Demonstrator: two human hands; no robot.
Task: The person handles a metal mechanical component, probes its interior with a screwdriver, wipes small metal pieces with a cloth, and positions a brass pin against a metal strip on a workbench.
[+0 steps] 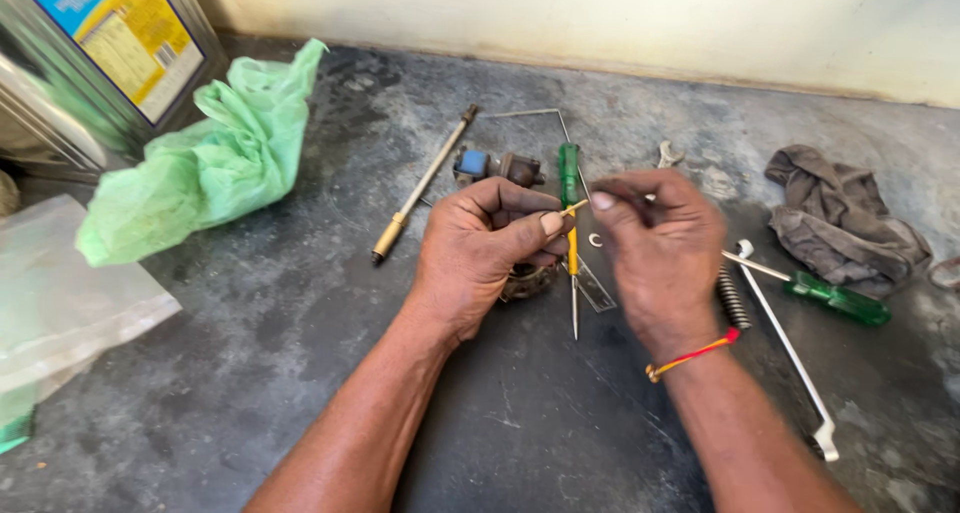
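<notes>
My left hand [485, 243] is closed around a small dark metal part [528, 279] that shows below its fingers. A thin yellowish pin [574, 208] sticks out between its thumb and forefinger. My right hand [658, 243] pinches the other end of that pin with thumb and forefinger; a red and yellow thread is tied around its wrist. Both hands hover just above a dark, stained worktop [300, 303]. Under them lies a screwdriver [570, 188] with a green handle and yellow shaft.
A crumpled green plastic bag [215, 158] and a metal tin [95, 53] sit at the left, clear plastic [60, 293] nearer. A brass-tipped rod [420, 185], a small blue-capped part [492, 165], a spring [733, 297], a second green screwdriver [830, 295], a white rod [790, 353] and a grey rag [835, 218] lie around.
</notes>
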